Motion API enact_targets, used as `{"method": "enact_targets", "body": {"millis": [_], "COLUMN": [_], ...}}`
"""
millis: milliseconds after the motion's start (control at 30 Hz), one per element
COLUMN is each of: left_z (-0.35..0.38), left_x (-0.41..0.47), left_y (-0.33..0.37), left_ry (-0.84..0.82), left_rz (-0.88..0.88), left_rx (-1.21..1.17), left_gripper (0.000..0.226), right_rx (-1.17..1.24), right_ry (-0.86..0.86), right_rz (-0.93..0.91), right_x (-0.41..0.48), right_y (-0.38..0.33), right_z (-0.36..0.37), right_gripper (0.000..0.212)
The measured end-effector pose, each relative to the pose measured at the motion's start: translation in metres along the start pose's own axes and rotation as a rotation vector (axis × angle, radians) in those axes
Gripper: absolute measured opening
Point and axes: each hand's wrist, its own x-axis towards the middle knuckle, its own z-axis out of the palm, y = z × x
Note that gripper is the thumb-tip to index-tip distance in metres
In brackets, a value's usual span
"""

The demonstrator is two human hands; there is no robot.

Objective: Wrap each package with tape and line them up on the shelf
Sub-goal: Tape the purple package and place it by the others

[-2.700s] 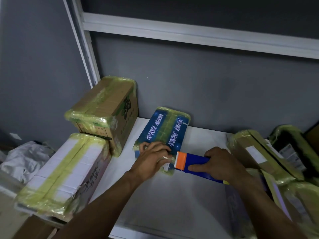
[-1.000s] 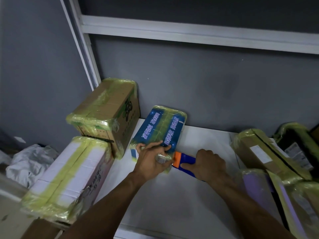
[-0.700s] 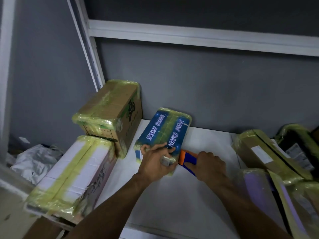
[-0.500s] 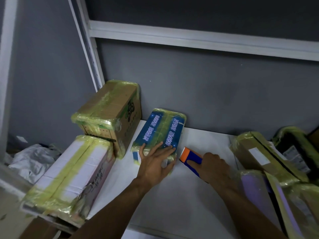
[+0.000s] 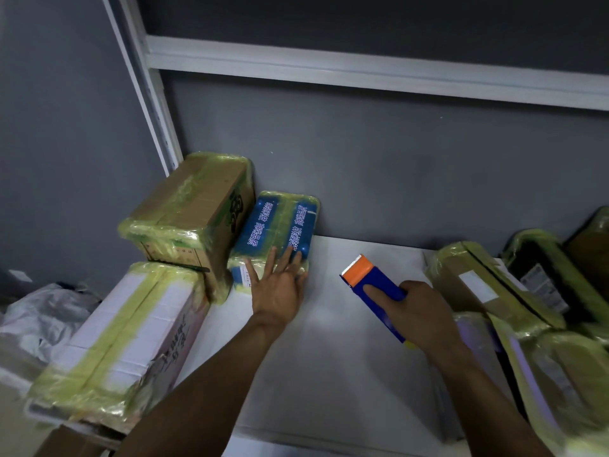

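On the shelf [image 5: 329, 374], the flat package [image 5: 276, 225] lies at the rear against the back wall [image 5: 395, 166], touching the cardboard box [image 5: 194, 206] on its left. The long box [image 5: 125, 331] sits in front of the cardboard box. The left hand [image 5: 280, 288] rests on the flat package's near end; the tape dispenser [image 5: 369, 278], in the right hand [image 5: 425, 311], is at mid-shelf, between the flat package and the stacked packages [image 5: 484, 278] on the right.
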Motion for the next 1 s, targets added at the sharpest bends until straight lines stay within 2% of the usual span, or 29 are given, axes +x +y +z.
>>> {"method": "enact_targets", "body": {"millis": [133,200,300,367,433,500,567,667,767,900,1000], "left_z": [0.004,0.006,0.006,0.007,0.004,0.000,-0.003,-0.003,-0.004,0.001,0.014], "left_x": [0.004,-0.002,-0.019,-0.035,-0.051,-0.068,-0.082,-0.099,-0.113,-0.130,-0.139], "left_y": [-0.005,-0.004,0.014,0.033,0.058,0.082,0.109,0.151,0.194,0.243,0.264], "left_ry": [-0.032,0.031,0.139,0.142,0.035,-0.092,-0.212,-0.322,-0.367,-0.462,-0.554], "left_rz": [0.042,0.048,0.128,0.233,0.237,0.206,0.176,0.115,0.088,0.019,-0.032], "left_rx": [0.076,0.087,-0.061,-0.258,-0.542,-0.741,-0.815,-0.828,-0.806,-0.824,-0.912], "left_gripper": [0.067,0.073,0.077,0.069,0.055,0.043,0.037,0.038,0.056,0.102,0.101], "right_rx": [0.199,0.271,0.354,0.418,0.445,0.458,0.455,0.480,0.457,0.345,0.320], "right_ry": [0.044,0.048,0.095,0.132,0.180,0.217,0.225,0.186,0.184,0.229,0.191], "right_rz": [0.085,0.115,0.112,0.067,0.034,0.020,-0.016,-0.027,-0.030,-0.027,-0.012], "right_x": [-0.014,-0.025,-0.042,-0.053,-0.064,-0.072,-0.078,-0.086,-0.094,-0.102,-0.103], "right_y": [-0.002,-0.002,0.004,0.011,0.020,0.028,0.040,0.068,0.102,0.141,0.163], "right_z": [-0.006,-0.011,-0.024,-0.035,-0.053,-0.074,-0.095,-0.126,-0.149,-0.165,-0.166], "right_gripper": [0.065,0.068,0.073,0.077,0.081,0.071,0.059,0.073,0.083,0.074,0.068]}}
